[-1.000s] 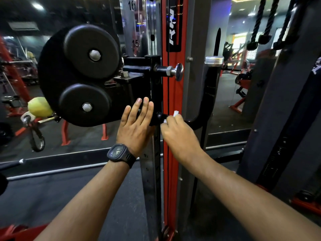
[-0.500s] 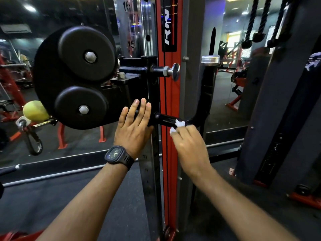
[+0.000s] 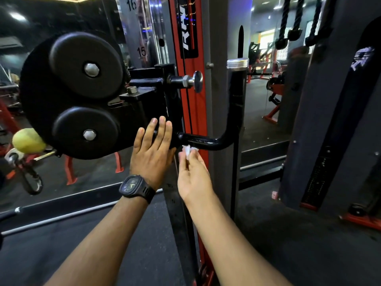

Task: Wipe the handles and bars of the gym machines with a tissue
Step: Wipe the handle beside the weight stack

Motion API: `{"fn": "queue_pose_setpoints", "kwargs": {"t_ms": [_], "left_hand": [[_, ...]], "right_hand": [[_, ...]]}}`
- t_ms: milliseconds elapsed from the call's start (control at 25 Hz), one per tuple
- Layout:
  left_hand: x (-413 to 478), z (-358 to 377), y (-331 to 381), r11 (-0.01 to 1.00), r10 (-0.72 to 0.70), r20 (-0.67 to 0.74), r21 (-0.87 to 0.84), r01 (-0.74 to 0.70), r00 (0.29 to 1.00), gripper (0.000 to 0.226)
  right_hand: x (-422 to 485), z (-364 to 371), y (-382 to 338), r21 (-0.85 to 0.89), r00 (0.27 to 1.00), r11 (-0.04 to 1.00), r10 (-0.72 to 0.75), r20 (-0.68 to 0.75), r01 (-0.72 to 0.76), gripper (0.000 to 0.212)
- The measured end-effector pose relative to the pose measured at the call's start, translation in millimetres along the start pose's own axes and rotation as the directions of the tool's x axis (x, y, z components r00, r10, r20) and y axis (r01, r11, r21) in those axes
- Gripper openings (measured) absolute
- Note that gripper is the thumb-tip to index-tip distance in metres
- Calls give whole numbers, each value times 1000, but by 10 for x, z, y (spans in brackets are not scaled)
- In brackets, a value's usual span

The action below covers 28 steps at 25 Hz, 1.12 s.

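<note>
Over the last second my right hand (image 3: 192, 176) has come off the top of the black L-shaped handle (image 3: 208, 142). It was riding knuckles-up on the horizontal leg and slid out toward the bend. Now it has rolled over, palm turned up toward me, and dropped beneath that same leg, back near the inner end where the handle meets the black carriage (image 3: 144, 112). I take that to mean the upper face of the horizontal run is dealt with and the underside is the stroke in hand. The upright leg of the handle, up to its chrome cap (image 3: 237, 63), I would guess is yet to be wiped. The tissue (image 3: 188, 150) is a small white wad pinched between my right fingertips, directly under the handle's horizontal leg close to its inner end. I cannot tell whether it is pressed against the paint or just short of it. The rest of that hand hangs below the handle. My left hand (image 3: 151, 151) has stayed where it was, fingers straight and close together, laid flat on the carriage just to the left of the handle's inner end, steadying it. The watch (image 3: 136, 185) sits on that wrist, further below the handle. From here the wad should need pushing up against the handle and drawing out toward the bend.
</note>
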<state>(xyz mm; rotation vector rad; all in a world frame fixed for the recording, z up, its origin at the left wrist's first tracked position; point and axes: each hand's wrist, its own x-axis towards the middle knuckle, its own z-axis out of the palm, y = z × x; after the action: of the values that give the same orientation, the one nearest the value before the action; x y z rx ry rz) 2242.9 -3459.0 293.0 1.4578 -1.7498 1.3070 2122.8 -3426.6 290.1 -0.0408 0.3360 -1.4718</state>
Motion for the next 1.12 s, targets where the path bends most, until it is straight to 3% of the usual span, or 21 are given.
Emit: {"fn": "queue_pose_setpoints", "kwargs": {"t_ms": [80, 200, 480, 640, 840, 1120], "left_hand": [[-2, 20, 3, 1000, 9, -12, 17, -9, 1000, 65], [-17, 56, -7, 999, 16, -51, 43, -13, 999, 64], [-28, 133, -11, 1000, 24, -111, -4, -24, 994, 65], [-38, 153, -46, 999, 39, -129, -24, -42, 991, 66], [-22, 146, -80, 997, 76, -222, 22, -73, 972, 59], [-11, 143, -70, 998, 63, -259, 25, -58, 964, 57]], "right_hand": [[34, 36, -40, 20, 999, 999, 37, -32, -37, 11], [115, 18, -122, 145, 997, 989, -27, -69, 37, 15], [117, 2, -15, 128, 999, 992, 7, -38, -2, 16], [152, -42, -54, 355, 995, 934, 10, -102, 28, 23], [59, -66, 1, 195, 986, 969, -137, -100, 154, 22], [-75, -28, -145, 155, 952, 946, -258, -164, 283, 22]]}}
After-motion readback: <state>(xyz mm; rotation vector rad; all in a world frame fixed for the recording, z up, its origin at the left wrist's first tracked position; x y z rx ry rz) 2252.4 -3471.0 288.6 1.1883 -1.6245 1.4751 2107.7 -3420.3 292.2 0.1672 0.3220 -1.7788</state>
